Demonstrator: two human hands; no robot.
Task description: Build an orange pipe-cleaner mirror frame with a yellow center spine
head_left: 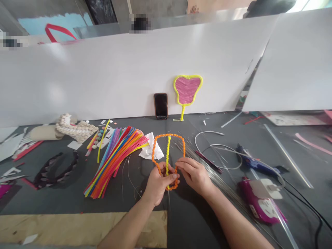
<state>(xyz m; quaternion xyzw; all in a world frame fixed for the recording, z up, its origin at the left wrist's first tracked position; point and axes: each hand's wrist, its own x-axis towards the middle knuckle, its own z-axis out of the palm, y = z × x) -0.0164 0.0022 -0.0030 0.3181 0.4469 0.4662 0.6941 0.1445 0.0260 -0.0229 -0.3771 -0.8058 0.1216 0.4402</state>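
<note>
An orange twisted pipe-cleaner frame [154, 148], pinched in at the lower part, stands upright between my hands. A yellow twisted pipe-cleaner strip [168, 152] runs down its middle from the top edge to the bottom. My left hand [158, 183] is closed round the lower left part, its thumb across the yellow strip. With fingertips pressed together, my right hand [194, 174] pinches the frame's right side at the narrow part. A thin wire seems to hang below the frame.
A bundle of coloured pipe cleaners [116, 160] lies left, beside a black braided band [55, 173]. Straight wires [220, 186], a blue glue gun [256, 162] and a magenta device [259, 204] are right. A phone [161, 106] and a yellow-edged pink fan shape [188, 90] stand behind.
</note>
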